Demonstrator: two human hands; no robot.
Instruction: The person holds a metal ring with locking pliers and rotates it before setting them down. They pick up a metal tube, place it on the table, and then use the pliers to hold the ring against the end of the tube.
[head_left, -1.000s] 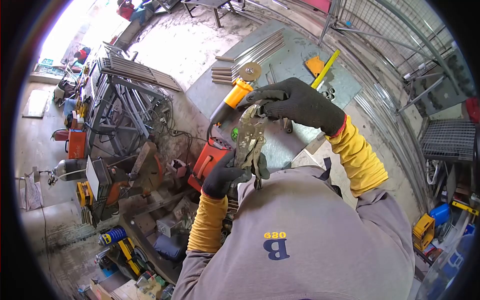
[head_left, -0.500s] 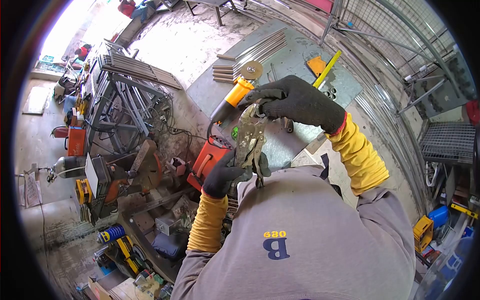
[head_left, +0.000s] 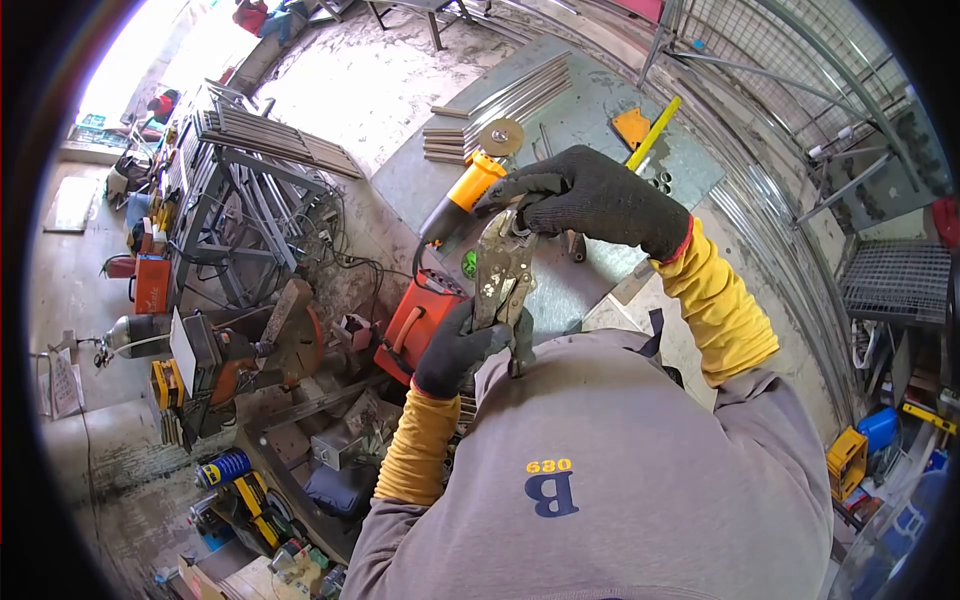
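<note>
My left hand (head_left: 455, 352), in a black glove, is wrapped round the handles of worn metal locking pliers (head_left: 497, 272). These pliers stand nearly upright in front of my chest, jaw end away from me. At the jaw end my gloved right hand (head_left: 605, 207) is closed, its thumb and fingers pinching there; they partly cover the jaws. Just beyond lies an orange and black angle grinder (head_left: 474, 183) beside a round disc (head_left: 501, 137) on a grey metal sheet (head_left: 400, 185).
A red-orange machine (head_left: 413, 325) stands near my left hand. Short metal bars (head_left: 443, 145), an orange angle piece (head_left: 631, 128) and a yellow strip (head_left: 655, 135) lie on the sheet. Left are a metal frame (head_left: 230, 160) and a cut-off saw (head_left: 292, 335). A person (head_left: 262, 18) is far off.
My left hand has shifted its hold on the handles, with its thumb now across them. The lower handle ends look closer together. My right hand stays at the jaw end.
</note>
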